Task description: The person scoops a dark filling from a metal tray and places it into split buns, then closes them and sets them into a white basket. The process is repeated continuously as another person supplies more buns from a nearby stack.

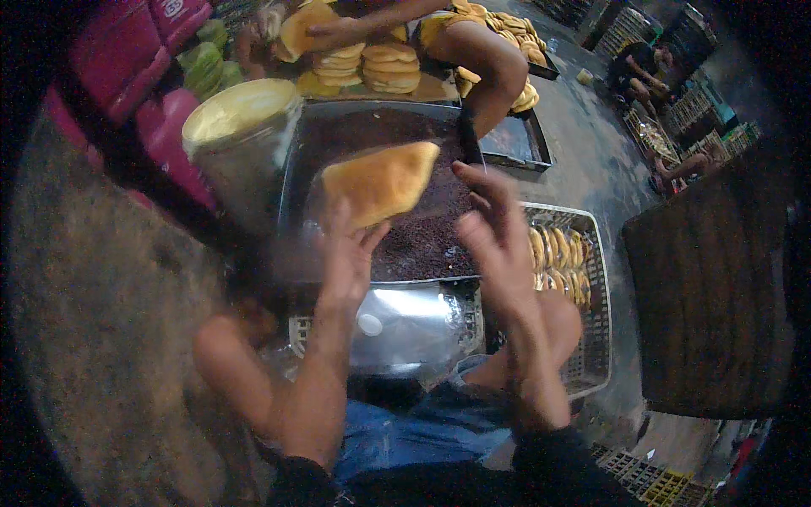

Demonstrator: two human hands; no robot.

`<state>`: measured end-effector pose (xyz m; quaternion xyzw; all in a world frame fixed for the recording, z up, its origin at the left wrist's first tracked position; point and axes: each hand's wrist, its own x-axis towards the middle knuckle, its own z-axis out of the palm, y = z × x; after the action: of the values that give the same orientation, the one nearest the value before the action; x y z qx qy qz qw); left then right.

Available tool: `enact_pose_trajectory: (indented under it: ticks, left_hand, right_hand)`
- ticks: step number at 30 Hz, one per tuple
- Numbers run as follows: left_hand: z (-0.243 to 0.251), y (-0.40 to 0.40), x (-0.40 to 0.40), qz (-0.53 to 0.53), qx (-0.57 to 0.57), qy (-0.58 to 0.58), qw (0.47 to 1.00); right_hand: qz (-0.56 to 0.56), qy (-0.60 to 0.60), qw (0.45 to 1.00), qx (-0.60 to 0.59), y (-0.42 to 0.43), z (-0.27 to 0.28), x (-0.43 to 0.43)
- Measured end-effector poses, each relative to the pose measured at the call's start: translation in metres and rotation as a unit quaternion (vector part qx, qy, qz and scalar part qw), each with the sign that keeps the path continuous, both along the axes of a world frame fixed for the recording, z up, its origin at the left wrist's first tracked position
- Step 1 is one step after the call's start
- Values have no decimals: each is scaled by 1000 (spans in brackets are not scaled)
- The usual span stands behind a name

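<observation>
A flat golden-brown piece of bread [383,180] rests on the fingers of my left hand [348,253], tilted above a metal tray [423,279]. Dark brown granules [421,244], perhaps chocolate sprinkles, cover the tray's bottom. To the right of the bread, my right hand [497,234] is raised with its fingers spread and nothing in them. Motion blurs both hands. Between the tray and my lap lies a shiny stack of clear plastic [412,329] with a white round spot on it.
A bucket [237,180] holding pale yellow cream stands left of the tray. At right, a plastic crate [603,317] contains rows of wrapped breads [561,253]. Across from me, another person's hand [336,33] holds bread near stacked breads [391,68]. Pink chairs [120,57] stand at left.
</observation>
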<state>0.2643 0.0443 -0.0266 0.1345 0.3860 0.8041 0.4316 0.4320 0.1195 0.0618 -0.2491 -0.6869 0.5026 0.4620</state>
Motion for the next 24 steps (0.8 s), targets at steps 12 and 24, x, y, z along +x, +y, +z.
enact_pose_trajectory:
  ticks: [12, 24]
  left_hand:
    - [32, 60, 117, -132, -19, -4, 991]
    - [-21, -26, 47, -485, -433, 578, 493]
  right_hand:
    - [-191, -451, 758, 432, -1, 19, 95]
    - [-582, -281, 735, -208, 70, -238, 400]
